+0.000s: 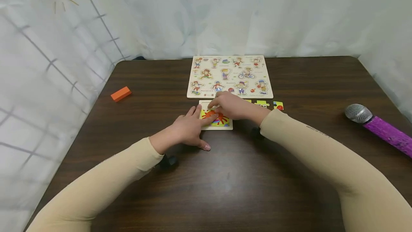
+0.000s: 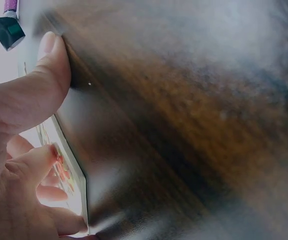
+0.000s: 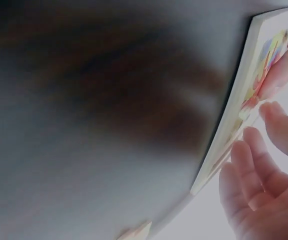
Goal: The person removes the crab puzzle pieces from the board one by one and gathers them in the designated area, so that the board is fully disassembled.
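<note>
A small jigsaw board with a red crab picture lies on the table, its upper part showing bare pale wood. My left hand spreads over its left side, index finger on the crab and thumb out on the table. In the left wrist view the left thumb stands apart from the board's edge. From the right, my right hand reaches over the board's upper part with bent fingers. The right fingers hover close along the board in the right wrist view; whether they pinch a puzzle piece is hidden.
Loose yellow puzzle pieces lie right of the board, one farther out. Behind is a larger wooden puzzle with sports figures. An orange block sits at left, a purple microphone at right. White curtains hang behind.
</note>
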Motion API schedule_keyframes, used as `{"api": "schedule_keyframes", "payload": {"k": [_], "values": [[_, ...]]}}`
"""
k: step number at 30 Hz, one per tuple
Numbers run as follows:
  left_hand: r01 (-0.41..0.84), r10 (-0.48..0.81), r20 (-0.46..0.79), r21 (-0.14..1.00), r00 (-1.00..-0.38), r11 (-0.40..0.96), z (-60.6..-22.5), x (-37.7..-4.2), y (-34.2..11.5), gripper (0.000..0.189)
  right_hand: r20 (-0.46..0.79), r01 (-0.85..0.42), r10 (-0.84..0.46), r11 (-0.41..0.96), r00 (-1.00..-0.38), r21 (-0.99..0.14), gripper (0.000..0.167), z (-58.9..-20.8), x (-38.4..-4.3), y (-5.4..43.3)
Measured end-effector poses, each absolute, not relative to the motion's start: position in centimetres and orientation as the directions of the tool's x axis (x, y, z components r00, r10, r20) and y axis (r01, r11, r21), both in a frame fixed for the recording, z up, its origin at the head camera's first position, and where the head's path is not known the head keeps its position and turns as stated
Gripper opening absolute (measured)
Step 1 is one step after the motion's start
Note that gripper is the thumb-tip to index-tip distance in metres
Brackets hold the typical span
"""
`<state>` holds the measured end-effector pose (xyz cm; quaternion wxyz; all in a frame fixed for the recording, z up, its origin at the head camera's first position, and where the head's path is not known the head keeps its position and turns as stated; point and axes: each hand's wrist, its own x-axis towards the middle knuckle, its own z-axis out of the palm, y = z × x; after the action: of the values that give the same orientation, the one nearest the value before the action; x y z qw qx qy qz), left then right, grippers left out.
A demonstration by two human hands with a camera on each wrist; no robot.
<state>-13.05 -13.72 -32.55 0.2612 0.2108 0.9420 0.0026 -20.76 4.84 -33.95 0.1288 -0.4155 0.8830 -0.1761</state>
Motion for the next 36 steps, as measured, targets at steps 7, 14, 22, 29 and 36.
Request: {"api": "schedule_keyframes", "payload": {"k": [7, 14, 22, 29, 36], "values": [[0.393, 0.402, -0.490, 0.127, -0.773, 0.911, -32.6, -13.1, -13.7, 0.108, -0.104, -0.687, -0.784, 0.591, -0.611, -0.422, 0.028, -34.0, -21.2, 3.9], [0.395, 0.399, -0.488, 0.116, -0.776, 0.911, -32.6, -13.1, -13.7, 0.108, -0.106, -0.681, -0.796, 0.571, -0.596, -0.458, 0.028, -34.0, -21.3, 3.7], [0.390, 0.399, -0.491, 0.126, -0.775, 0.912, -32.6, -13.1, -13.7, 0.109, -0.184, -0.610, -0.744, 0.641, -0.642, -0.466, 0.024, -33.7, -21.0, 3.0], [0.387, 0.394, -0.498, 0.123, -0.772, 0.914, -32.6, -13.0, -13.6, 0.109, -0.218, -0.566, -0.697, 0.694, -0.684, -0.444, 0.021, -33.6, -21.0, 2.5], [0.380, 0.392, -0.498, 0.130, -0.774, 0.916, -32.6, -13.0, -13.6, 0.109, -0.213, -0.513, -0.690, 0.677, -0.692, -0.527, 0.018, -33.9, -21.4, 2.6]]}}
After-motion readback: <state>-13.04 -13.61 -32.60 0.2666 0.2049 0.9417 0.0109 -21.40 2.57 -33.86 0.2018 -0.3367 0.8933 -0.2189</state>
